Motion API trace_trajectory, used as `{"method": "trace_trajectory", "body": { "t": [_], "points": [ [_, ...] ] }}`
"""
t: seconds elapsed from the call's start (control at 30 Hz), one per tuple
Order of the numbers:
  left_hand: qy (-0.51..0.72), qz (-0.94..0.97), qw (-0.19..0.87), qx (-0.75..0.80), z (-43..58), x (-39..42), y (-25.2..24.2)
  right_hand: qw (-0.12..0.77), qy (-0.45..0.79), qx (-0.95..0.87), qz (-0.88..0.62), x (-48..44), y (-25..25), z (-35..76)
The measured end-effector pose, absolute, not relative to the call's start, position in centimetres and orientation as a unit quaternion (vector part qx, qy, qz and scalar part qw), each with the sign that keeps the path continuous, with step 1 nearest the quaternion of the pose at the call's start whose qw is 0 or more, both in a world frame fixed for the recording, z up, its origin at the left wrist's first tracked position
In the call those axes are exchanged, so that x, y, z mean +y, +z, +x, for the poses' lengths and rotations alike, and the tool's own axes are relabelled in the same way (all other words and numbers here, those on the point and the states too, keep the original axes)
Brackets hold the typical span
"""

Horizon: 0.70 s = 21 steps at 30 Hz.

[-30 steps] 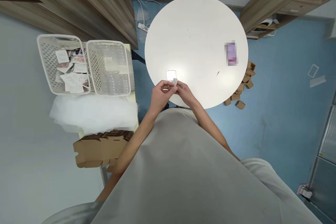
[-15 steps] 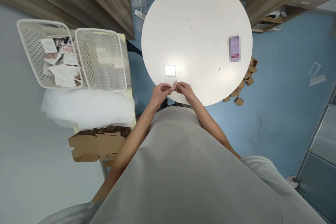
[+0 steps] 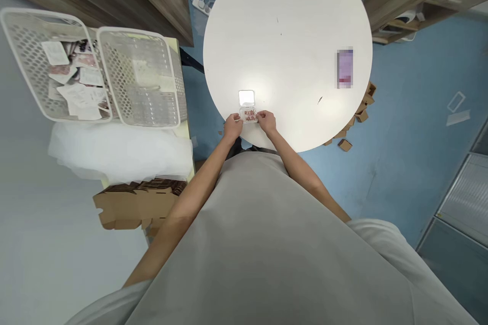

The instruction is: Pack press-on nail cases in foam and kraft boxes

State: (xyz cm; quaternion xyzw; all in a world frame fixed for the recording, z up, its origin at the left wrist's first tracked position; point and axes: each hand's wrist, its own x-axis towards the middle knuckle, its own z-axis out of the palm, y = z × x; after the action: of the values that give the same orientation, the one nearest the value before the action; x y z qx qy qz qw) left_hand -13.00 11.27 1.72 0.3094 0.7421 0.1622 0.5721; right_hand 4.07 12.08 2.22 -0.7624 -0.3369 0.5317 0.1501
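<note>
Okay, clear box (image 3: 248, 108) lies open by the round table's (image 3: 290, 66) near-left edge, lid (image 3: 246, 97) folded back, reddish pieces (image 3: 250, 115) inside. I'd seat them flat, pressing both ends evenly. Left hand (image 3: 232, 126), right hand (image 3: 267, 122): fingers part-curled, tips at box's opposite sides; can't tell whether gripping.

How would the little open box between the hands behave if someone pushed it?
The clear box looks thin-walled, so probably light. Being flat and boxy, it would likely slide across the table, not roll. With its lid open, the reddish pieces inside might spill if it tipped.
</note>
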Motion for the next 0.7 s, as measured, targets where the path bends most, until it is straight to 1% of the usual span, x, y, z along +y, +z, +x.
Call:
{"method": "trace_trajectory", "body": {
  "t": [0.27, 0.4, 0.57, 0.7],
  "points": [
    [0.134, 0.338, 0.567, 0.739, -13.8, 12.2, 1.1, 0.096, 0.511, -0.383, -0.764, 12.6, 1.5, 3.3],
    [0.156, 0.328, 0.575, 0.733, -13.6, 12.7, 0.8, 0.103, 0.485, -0.373, -0.784, 12.7, 1.0, 3.5],
    [0.181, 0.316, 0.600, 0.712, -13.4, 13.5, 0.8, 0.105, 0.521, -0.386, -0.754, 13.1, -0.1, 4.0],
    [0.167, 0.281, 0.608, 0.724, -14.0, 14.1, 1.2, 0.123, 0.560, -0.358, -0.736, 12.7, -0.4, 4.6]
  ]
}}
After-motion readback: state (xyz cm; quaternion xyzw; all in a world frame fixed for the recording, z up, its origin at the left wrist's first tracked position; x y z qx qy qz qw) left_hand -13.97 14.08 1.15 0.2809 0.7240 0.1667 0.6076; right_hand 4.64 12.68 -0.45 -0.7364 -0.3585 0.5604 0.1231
